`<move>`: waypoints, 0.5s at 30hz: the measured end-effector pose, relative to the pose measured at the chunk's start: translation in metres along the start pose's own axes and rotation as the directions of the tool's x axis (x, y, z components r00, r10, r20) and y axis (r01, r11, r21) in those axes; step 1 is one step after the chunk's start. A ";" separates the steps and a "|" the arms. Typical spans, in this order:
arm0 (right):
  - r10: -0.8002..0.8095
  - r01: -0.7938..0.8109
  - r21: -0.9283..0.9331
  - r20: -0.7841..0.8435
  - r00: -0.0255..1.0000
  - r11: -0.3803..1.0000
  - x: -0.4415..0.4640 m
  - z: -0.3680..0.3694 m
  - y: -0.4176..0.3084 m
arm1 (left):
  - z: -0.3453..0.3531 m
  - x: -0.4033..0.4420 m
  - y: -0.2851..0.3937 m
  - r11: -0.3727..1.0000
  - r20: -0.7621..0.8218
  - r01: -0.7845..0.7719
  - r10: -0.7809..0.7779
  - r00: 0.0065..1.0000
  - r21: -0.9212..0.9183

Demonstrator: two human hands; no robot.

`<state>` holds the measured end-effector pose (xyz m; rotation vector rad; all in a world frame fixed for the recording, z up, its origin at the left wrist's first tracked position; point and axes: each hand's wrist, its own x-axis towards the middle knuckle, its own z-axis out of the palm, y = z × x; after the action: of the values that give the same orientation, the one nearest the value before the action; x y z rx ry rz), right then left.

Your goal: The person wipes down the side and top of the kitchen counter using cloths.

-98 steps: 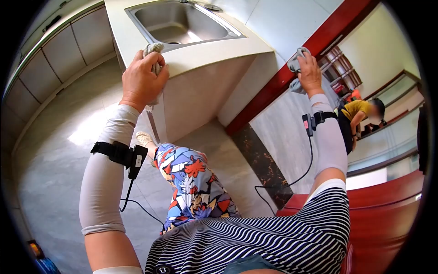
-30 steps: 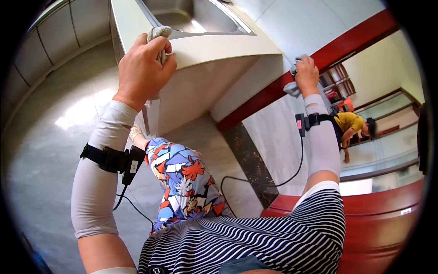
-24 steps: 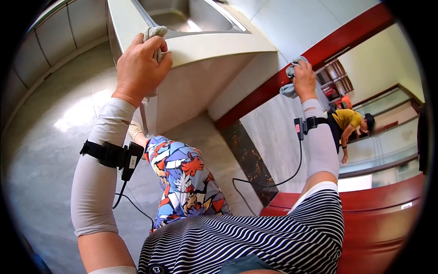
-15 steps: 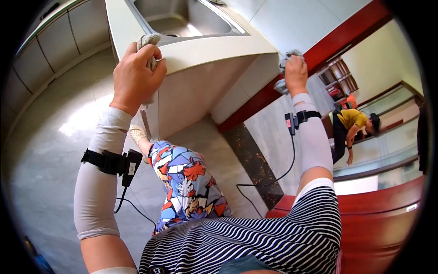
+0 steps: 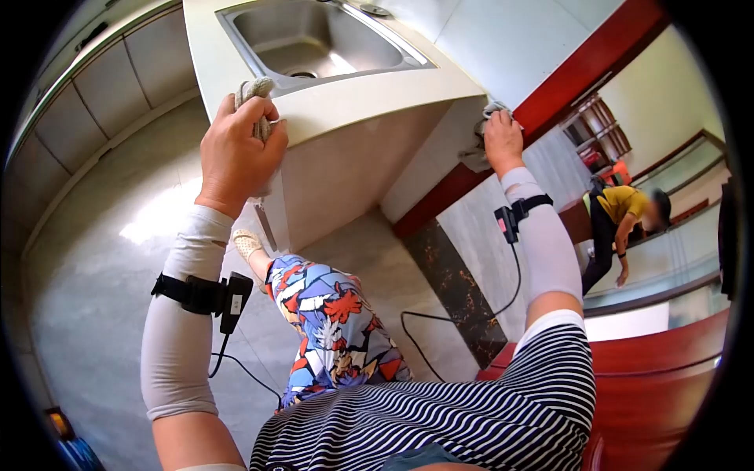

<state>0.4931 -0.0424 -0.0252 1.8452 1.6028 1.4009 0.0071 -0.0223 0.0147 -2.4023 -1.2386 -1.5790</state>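
My left hand (image 5: 239, 157) is closed around a bunched beige-grey cloth (image 5: 256, 93), by the front corner of the pale countertop (image 5: 322, 111). Some of that cloth hangs below the palm, partly hidden by the hand. Farther right, my right hand (image 5: 503, 141) grips a grey cloth (image 5: 474, 158) beside the red door frame (image 5: 542, 110), close to the counter's far end. Its fingers are bent over the cloth, and whether the cloth touches the frame I cannot tell.
A steel sink (image 5: 314, 43) is set into the countertop. Tiled cabinets (image 5: 110, 82) curve along the left. A dark threshold strip (image 5: 452, 282) crosses the floor. Red furniture (image 5: 652, 377) stands at lower right. Another person in a yellow shirt (image 5: 618, 202) bends down beyond the doorway.
The view has shifted, showing more of the sink. My right hand and its cloth have moved down and slightly left, nearer the counter's end. My left hand keeps its hold at the counter corner.
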 end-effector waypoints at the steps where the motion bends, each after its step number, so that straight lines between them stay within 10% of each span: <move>1: -0.001 0.001 -0.001 0.005 1.000 1.000 0.001 -0.002 0.003 | 0.000 0.000 0.000 1.000 0.002 0.005 -0.005 1.000 -0.001; 15: -0.014 -0.009 0.276 0.082 0.996 0.961 0.030 -0.010 -0.008 | -0.004 0.000 -0.003 1.000 0.022 0.006 -0.006 1.000 -0.008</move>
<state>0.4770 -0.0166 -0.0127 2.0228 1.8335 1.1273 0.0019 -0.0216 0.0158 -2.4293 -1.2468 -1.5661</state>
